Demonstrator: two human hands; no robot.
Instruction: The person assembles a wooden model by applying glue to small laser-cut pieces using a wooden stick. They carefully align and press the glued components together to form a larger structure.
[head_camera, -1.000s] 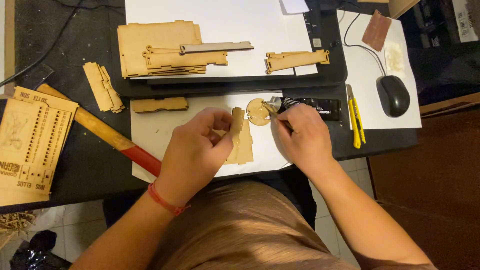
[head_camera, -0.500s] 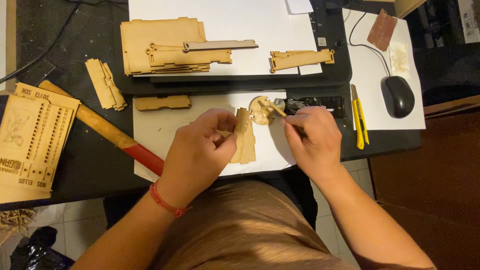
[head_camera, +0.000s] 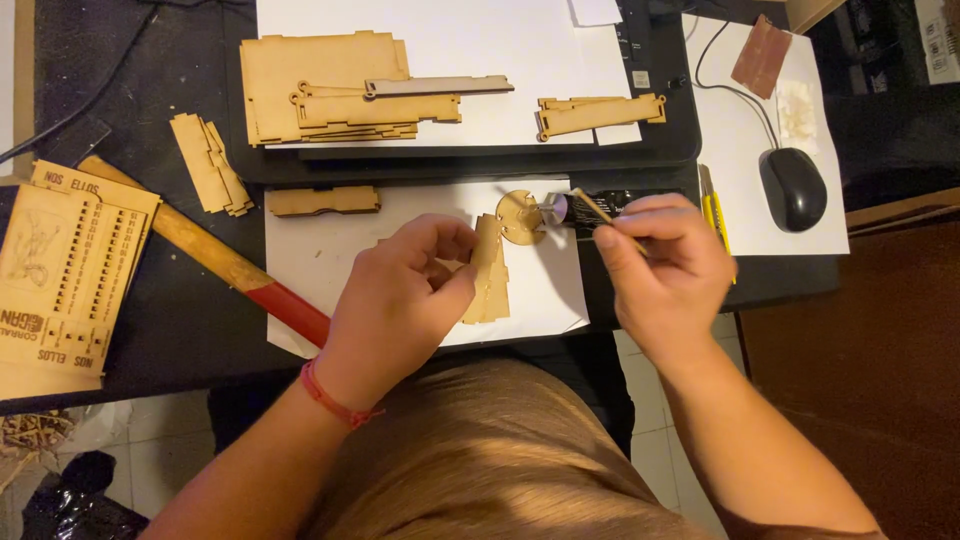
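My left hand (head_camera: 400, 295) grips a small stack of laser-cut wooden pieces (head_camera: 488, 272), held upright over a white sheet of paper (head_camera: 320, 240). My right hand (head_camera: 665, 265) pinches a thin wooden stick (head_camera: 600, 215) that points up and left. Just beyond the stick's tip lies a round wooden disc (head_camera: 520, 215) next to a small dark tube-like object (head_camera: 600, 203). The two hands are a short way apart, with the right one off to the side of the held pieces.
Several cut plywood panels (head_camera: 330, 85) and a strip piece (head_camera: 598, 113) lie on a white sheet at the back. A wooden-handled tool with a red section (head_camera: 215, 262), an engraved board (head_camera: 60, 270), a yellow utility knife (head_camera: 712, 210) and a computer mouse (head_camera: 792, 187) surround the work area.
My right hand has pulled away to the right from the held wooden pieces, carrying the stick. My left hand has stayed about where it was.
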